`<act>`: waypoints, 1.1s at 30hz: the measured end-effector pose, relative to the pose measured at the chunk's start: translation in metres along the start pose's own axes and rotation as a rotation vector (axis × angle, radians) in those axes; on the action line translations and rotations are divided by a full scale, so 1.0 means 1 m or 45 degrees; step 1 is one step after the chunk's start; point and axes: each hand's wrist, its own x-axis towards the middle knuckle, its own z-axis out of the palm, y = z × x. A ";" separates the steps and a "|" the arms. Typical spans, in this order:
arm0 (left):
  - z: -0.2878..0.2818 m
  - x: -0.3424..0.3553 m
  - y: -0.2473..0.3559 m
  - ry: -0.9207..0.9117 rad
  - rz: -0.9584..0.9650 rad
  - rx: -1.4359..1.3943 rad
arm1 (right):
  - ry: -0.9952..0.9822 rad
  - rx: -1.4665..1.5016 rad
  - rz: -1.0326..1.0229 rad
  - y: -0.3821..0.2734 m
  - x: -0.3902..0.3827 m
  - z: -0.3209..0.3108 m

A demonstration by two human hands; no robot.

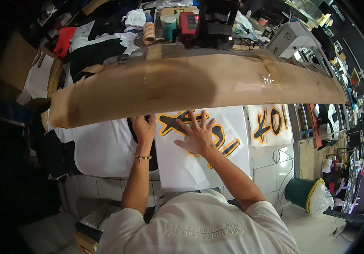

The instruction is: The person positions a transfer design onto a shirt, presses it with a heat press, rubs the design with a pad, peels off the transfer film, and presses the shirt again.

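Note:
My right hand (198,134) lies flat with fingers spread on a translucent transfer sheet (228,131) with black, orange-outlined lettering. That sheet rests at a slant on white cloth (182,174) spread over a flat bed. Just left of the bed, my left hand (144,130), with a beaded bracelet on its wrist, reaches to the lower edge of a long brown-covered panel (233,82). Its fingertips are partly hidden there, and whether they grip anything does not show. White fabric (103,148) lies beside this hand over dark cloth.
The taped brown panel spans the view above both hands. To the right lies a stack of printed sheets (271,125). A green bin with a plastic bag (302,192) stands on the tiled floor. Garments (97,53), a teal tub (169,27) and a red box (187,26) crowd the far side.

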 end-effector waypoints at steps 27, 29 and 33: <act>0.071 0.023 0.020 -0.844 -1.321 -1.464 | 0.092 0.160 0.002 -0.004 -0.004 0.000; 0.071 0.022 0.016 -0.836 -1.334 -1.510 | 0.051 0.169 0.012 -0.005 -0.004 -0.003; 0.073 0.024 0.014 -0.872 -1.302 -1.507 | 0.083 0.184 0.008 -0.005 -0.004 0.000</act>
